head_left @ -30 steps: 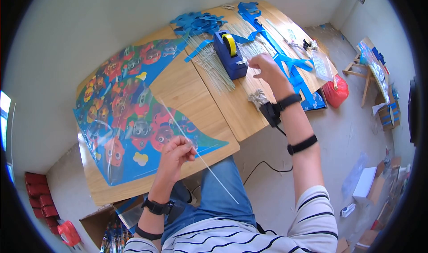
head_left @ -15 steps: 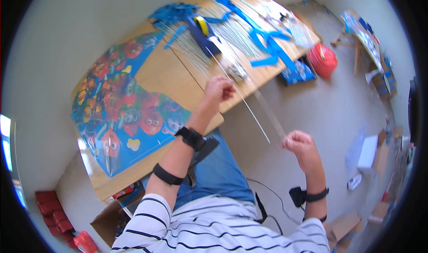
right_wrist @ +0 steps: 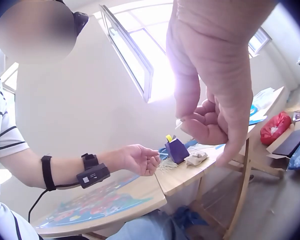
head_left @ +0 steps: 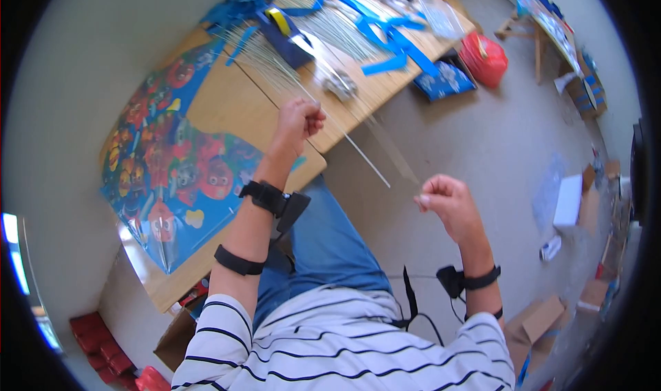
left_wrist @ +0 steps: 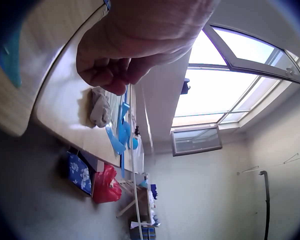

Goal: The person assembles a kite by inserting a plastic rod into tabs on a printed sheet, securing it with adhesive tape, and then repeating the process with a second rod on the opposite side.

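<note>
My left hand [head_left: 297, 126] pinches a thin white rod [head_left: 363, 154] near the table's front edge; the rod slants down to the right, past that edge. Over the floor to its right, my right hand [head_left: 447, 205] pinches the end of a clear tape strip [head_left: 392, 150]. The strip stretches back towards a dark blue tape dispenser [head_left: 286, 43] with a yellow-cored roll [head_left: 278, 20]. In the right wrist view, a small pale tape end [right_wrist: 179, 124] shows between thumb and finger. A glossy blue sheet printed with cartoon figures [head_left: 196, 219] lies on the table, left of my left hand.
Many thin rods [head_left: 348, 33] and blue ribbon strips [head_left: 385, 66] lie behind the dispenser. A greyish-white bundle [head_left: 339, 84] sits in front of it. Beyond the table's right edge are a red plastic bag [head_left: 484, 60] and a blue patterned box [head_left: 444, 82] on the floor.
My left hand has carried the rod up and right from over the printed sheet. My right hand has come from the dispenser down and right, drawing out the tape. The head view has shifted.
</note>
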Demonstrator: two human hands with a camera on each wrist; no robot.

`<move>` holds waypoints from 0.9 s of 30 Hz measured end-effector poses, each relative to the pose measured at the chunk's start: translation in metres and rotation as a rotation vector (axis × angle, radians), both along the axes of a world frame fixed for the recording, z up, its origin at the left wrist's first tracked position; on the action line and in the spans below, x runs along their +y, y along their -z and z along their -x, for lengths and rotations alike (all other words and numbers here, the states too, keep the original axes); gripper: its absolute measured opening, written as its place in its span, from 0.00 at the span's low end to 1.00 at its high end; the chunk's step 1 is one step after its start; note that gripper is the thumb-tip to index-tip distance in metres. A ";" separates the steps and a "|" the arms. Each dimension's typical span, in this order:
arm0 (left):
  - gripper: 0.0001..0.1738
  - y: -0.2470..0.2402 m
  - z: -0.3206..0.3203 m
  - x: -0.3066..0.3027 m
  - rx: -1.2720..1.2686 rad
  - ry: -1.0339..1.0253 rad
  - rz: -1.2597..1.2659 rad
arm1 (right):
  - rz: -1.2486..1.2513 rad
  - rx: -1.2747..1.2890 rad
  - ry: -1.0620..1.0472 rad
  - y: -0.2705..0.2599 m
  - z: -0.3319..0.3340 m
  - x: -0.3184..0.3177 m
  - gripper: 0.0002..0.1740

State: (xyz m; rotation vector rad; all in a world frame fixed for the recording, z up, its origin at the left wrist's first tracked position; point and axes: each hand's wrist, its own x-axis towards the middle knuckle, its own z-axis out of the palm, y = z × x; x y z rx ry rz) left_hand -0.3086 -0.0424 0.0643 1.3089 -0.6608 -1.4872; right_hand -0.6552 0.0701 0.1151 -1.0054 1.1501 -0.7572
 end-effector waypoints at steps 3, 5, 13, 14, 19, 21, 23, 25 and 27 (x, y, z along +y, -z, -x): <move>0.05 0.014 -0.031 -0.008 -0.090 -0.105 -0.051 | -0.020 0.005 0.018 -0.001 -0.003 0.001 0.05; 0.05 0.022 -0.053 -0.015 -0.141 -0.173 -0.095 | -0.036 0.001 0.035 -0.001 -0.003 0.002 0.06; 0.08 0.050 -0.094 -0.060 -0.263 -0.313 -0.155 | -0.049 -0.021 0.118 -0.011 -0.008 0.001 0.12; 0.08 0.052 -0.097 -0.064 -0.279 -0.334 -0.160 | -0.068 -0.019 0.118 -0.011 -0.007 0.001 0.12; 0.08 0.051 -0.104 -0.074 -0.529 -0.369 -0.123 | -0.074 -0.071 0.125 -0.025 -0.007 0.002 0.12; 0.09 0.045 -0.098 -0.078 -0.578 -0.360 -0.048 | -0.073 -0.063 0.128 -0.025 -0.005 0.001 0.12; 0.11 0.036 -0.084 -0.086 -0.498 -0.331 0.066 | -0.087 -0.043 0.139 -0.016 -0.003 0.001 0.11; 0.12 0.012 -0.059 -0.099 -0.086 -0.367 0.024 | -0.115 -0.004 0.149 0.004 0.001 -0.002 0.11; 0.12 0.006 -0.040 -0.121 0.191 -0.412 0.003 | -0.149 0.005 0.167 0.013 -0.001 -0.005 0.11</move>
